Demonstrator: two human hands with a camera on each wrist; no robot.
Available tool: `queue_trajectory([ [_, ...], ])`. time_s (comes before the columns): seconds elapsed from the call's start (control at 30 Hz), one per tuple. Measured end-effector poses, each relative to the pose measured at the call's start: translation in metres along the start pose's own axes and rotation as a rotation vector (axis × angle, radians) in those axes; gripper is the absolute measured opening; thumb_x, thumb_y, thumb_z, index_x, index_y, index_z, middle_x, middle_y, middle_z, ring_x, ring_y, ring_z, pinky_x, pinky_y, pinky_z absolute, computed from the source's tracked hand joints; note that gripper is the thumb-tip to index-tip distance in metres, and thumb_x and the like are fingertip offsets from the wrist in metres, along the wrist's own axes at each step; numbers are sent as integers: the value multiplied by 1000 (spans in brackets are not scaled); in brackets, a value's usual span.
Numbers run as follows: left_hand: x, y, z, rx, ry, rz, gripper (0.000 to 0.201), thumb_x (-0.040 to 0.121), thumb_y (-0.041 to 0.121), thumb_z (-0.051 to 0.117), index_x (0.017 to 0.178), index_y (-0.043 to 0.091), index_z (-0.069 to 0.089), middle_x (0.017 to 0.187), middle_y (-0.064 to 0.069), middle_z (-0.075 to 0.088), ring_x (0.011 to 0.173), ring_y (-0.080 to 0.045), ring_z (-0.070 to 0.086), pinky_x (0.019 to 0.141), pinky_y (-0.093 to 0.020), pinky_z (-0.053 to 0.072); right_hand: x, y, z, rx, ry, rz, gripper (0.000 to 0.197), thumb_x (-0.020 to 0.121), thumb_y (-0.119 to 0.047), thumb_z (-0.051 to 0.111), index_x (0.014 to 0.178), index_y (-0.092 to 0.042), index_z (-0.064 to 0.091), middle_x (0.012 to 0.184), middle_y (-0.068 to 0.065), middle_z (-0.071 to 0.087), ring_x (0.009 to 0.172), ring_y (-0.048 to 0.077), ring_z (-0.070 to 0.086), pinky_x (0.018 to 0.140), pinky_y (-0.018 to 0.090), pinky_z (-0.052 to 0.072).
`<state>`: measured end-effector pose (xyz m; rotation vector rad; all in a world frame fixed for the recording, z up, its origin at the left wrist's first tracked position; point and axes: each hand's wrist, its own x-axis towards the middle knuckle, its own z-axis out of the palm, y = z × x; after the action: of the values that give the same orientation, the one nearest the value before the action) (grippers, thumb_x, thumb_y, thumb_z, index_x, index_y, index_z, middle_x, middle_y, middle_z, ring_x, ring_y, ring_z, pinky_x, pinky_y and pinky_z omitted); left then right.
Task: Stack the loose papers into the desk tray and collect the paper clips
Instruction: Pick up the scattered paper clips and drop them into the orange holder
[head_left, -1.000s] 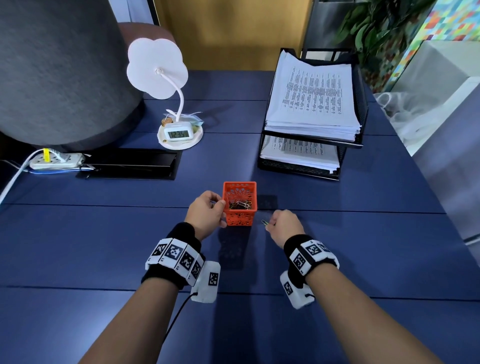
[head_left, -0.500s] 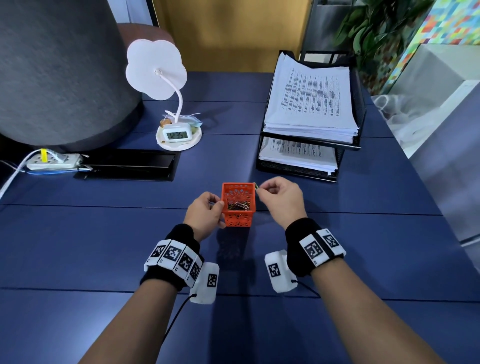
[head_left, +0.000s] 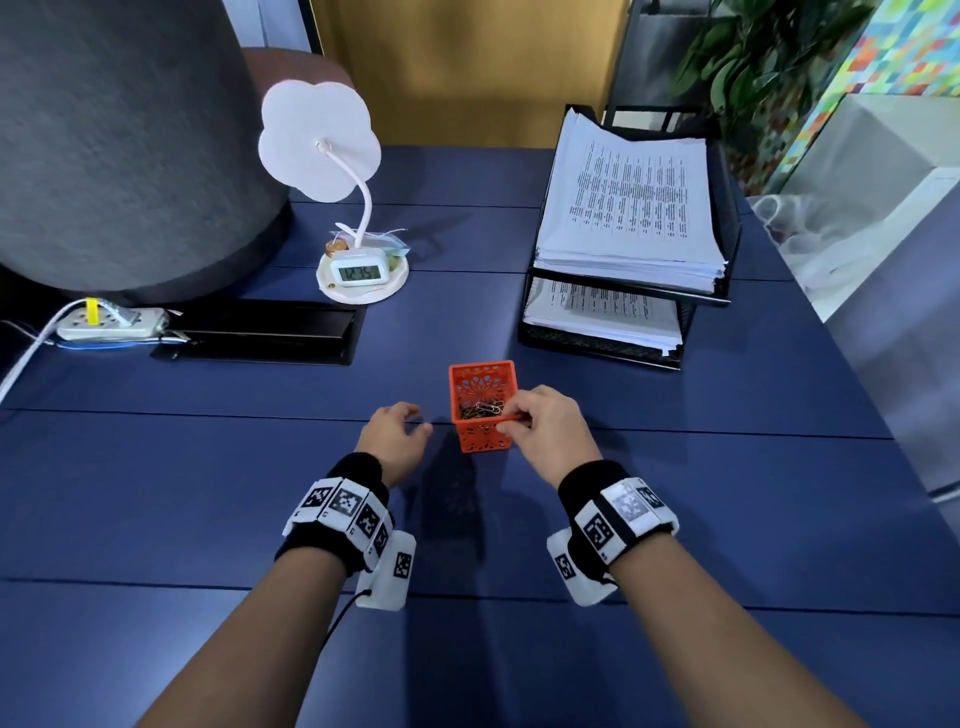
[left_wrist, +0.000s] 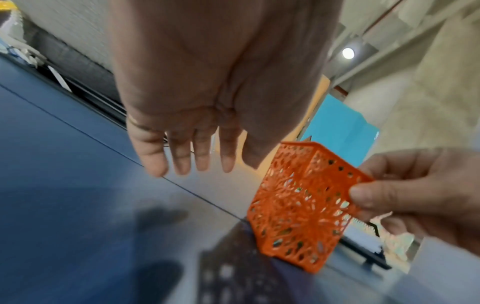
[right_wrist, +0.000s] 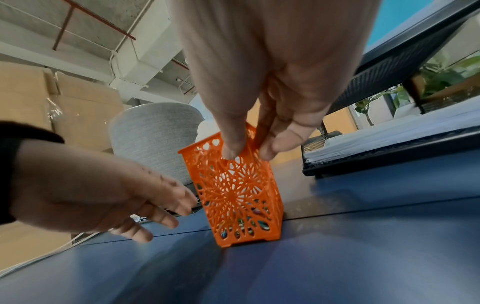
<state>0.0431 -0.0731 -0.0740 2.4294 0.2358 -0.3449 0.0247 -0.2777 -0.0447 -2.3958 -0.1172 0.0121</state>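
An orange lattice basket (head_left: 482, 402) stands on the blue desk with several paper clips (head_left: 485, 410) inside. My right hand (head_left: 511, 422) pinches its near right rim between thumb and fingers; the right wrist view shows this pinch on the basket (right_wrist: 239, 197) by my right hand (right_wrist: 244, 153). My left hand (head_left: 410, 423) hovers just left of the basket, apart from it, fingers straight, holding nothing. In the left wrist view the left hand (left_wrist: 187, 164) is empty and the basket (left_wrist: 301, 207) sits to its right. A black two-tier desk tray (head_left: 597, 357) holds stacked printed papers (head_left: 628, 208) at the back right.
A white flower-shaped lamp with a small clock (head_left: 358, 273) stands at the back centre. A power strip (head_left: 109, 322) and a black cable hatch (head_left: 260, 332) lie at the left. A large grey round object (head_left: 119, 145) fills the back left.
My right hand moved from above the basket down to pinch its near right rim; the clip it held is no longer between its fingers. My left hand let go of the basket and drew left.
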Motion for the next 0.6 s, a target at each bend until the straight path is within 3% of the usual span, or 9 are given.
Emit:
queue_trajectory([
  [0.07,6,-9,-4,184,-77,-12,61,86,37,62,139,15,41,150,-13,32,138,-28,31,111,-41,31,7,-2,2,-18,31,-3,5,79,-17,72,83,-14,68,83,-1,55,80,18,56,81,31,46],
  [0.17,12,-14,-11,380,-182,-45,97,77,52,69,151,22,13,159,-9,-2,147,-28,-1,116,-50,18,21,-8,4,-23,65,-7,6,81,-17,70,85,-13,69,82,-1,55,79,17,54,79,29,45],
  [0.3,20,-18,-13,506,-314,-63,120,68,60,73,152,23,-5,158,-9,-16,146,-29,-12,116,-54,8,46,-18,10,-43,69,15,10,83,-16,67,91,-12,71,90,7,63,87,23,58,81,31,47],
  [0.6,36,-22,-16,649,-410,-55,137,60,71,70,148,21,-22,154,-13,-28,143,-31,-22,114,-58,1,123,-37,29,-169,62,48,17,87,-20,61,100,-15,71,103,13,68,99,31,61,87,34,48],
])
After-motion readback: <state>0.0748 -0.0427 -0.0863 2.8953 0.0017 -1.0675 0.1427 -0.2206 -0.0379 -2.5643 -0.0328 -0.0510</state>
